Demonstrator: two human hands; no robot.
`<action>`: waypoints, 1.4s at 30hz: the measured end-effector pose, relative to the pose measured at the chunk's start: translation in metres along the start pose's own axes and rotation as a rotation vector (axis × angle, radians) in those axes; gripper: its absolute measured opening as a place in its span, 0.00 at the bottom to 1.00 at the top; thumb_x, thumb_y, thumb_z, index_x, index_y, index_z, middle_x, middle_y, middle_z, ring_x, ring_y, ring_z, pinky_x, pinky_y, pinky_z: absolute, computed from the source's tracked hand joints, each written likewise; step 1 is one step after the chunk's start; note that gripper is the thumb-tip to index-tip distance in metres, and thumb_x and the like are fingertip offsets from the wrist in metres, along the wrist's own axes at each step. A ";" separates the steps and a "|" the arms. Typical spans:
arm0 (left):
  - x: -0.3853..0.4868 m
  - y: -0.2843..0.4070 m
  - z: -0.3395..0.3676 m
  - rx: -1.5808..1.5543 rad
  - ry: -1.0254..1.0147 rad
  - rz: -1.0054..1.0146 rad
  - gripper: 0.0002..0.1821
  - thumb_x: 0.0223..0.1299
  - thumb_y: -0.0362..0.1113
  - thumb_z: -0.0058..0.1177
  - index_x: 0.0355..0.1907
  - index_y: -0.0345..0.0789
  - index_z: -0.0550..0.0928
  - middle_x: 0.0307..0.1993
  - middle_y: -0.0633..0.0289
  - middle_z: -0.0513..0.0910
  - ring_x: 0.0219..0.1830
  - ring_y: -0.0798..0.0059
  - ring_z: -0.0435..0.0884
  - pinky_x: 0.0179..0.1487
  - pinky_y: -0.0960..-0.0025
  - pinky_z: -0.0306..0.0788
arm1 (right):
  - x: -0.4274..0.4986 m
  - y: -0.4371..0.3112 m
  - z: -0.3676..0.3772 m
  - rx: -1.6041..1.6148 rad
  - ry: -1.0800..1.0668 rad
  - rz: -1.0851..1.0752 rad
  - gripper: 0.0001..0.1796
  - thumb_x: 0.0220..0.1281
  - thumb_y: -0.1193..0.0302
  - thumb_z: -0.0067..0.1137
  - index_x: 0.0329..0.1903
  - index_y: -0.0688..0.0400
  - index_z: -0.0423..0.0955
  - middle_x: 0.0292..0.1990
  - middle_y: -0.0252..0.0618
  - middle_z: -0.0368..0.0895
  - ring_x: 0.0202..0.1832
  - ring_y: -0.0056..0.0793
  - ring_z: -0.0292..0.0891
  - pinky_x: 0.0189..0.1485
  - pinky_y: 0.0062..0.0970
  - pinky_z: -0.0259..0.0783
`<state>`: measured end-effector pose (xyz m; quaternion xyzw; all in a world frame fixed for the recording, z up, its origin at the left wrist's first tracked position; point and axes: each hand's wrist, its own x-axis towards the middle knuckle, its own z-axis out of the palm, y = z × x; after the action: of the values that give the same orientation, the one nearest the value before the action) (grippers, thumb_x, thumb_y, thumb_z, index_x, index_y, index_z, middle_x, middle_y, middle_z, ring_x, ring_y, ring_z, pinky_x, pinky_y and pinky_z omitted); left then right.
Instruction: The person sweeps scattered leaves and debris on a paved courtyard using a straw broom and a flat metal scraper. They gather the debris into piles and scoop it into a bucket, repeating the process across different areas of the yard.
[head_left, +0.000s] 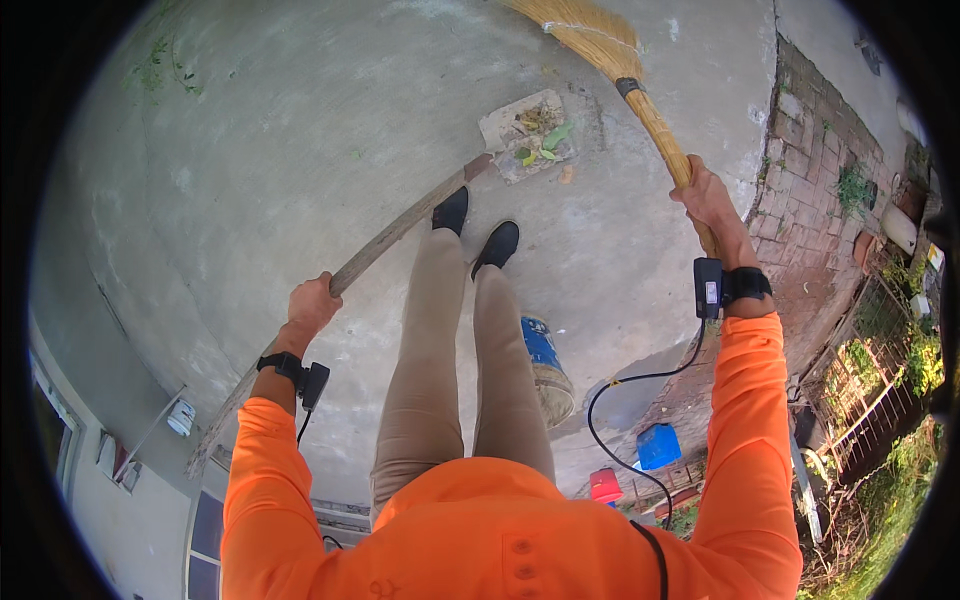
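Note:
My left hand (313, 304) is closed around a long wooden handle (397, 229), which runs down to a flat, worn dustpan (496, 126) on the concrete. Green leaves (556, 136) and brown debris lie on the pan. My right hand (705, 191) grips the handle of a straw broom (600, 37); its bristles fan out above and to the right of the pan, partly cut off by the picture's top edge. Whether the bristles touch the ground I cannot tell. Both wrists wear black straps with small boxes.
A blue-and-white bucket (541, 345) is beside my right leg. Blue (658, 446) and red (606, 486) containers are farther behind at lower right. Brick paving (802, 165) borders the concrete on the right, near pots and a metal fence (862, 405). A wall runs along the left.

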<state>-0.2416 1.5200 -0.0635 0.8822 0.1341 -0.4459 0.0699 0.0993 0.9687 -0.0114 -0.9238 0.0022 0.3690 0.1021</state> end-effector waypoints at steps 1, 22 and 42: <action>-0.004 -0.009 0.003 0.014 0.007 -0.017 0.13 0.51 0.38 0.58 0.39 0.36 0.79 0.30 0.48 0.85 0.36 0.47 0.84 0.43 0.51 0.78 | 0.016 -0.004 0.000 -0.158 0.037 -0.043 0.26 0.51 0.67 0.63 0.53 0.63 0.69 0.33 0.61 0.83 0.38 0.57 0.82 0.41 0.45 0.77; 0.014 -0.153 -0.029 0.189 0.013 -0.009 0.12 0.49 0.35 0.57 0.38 0.37 0.77 0.31 0.47 0.84 0.37 0.45 0.83 0.43 0.48 0.76 | -0.165 0.140 0.106 0.802 -0.411 0.616 0.19 0.46 0.72 0.65 0.43 0.62 0.71 0.24 0.37 0.75 0.21 0.30 0.73 0.26 0.33 0.73; 0.015 -0.141 -0.009 0.054 -0.062 -0.047 0.14 0.49 0.37 0.56 0.41 0.38 0.78 0.35 0.49 0.85 0.42 0.48 0.83 0.48 0.51 0.77 | -0.183 -0.048 0.071 0.349 -0.253 0.422 0.20 0.50 0.73 0.62 0.43 0.71 0.68 0.27 0.55 0.80 0.22 0.43 0.81 0.25 0.39 0.77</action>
<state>-0.2685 1.6591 -0.0712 0.8661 0.1405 -0.4780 0.0399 -0.0781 1.0158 0.0722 -0.8182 0.2448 0.4882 0.1797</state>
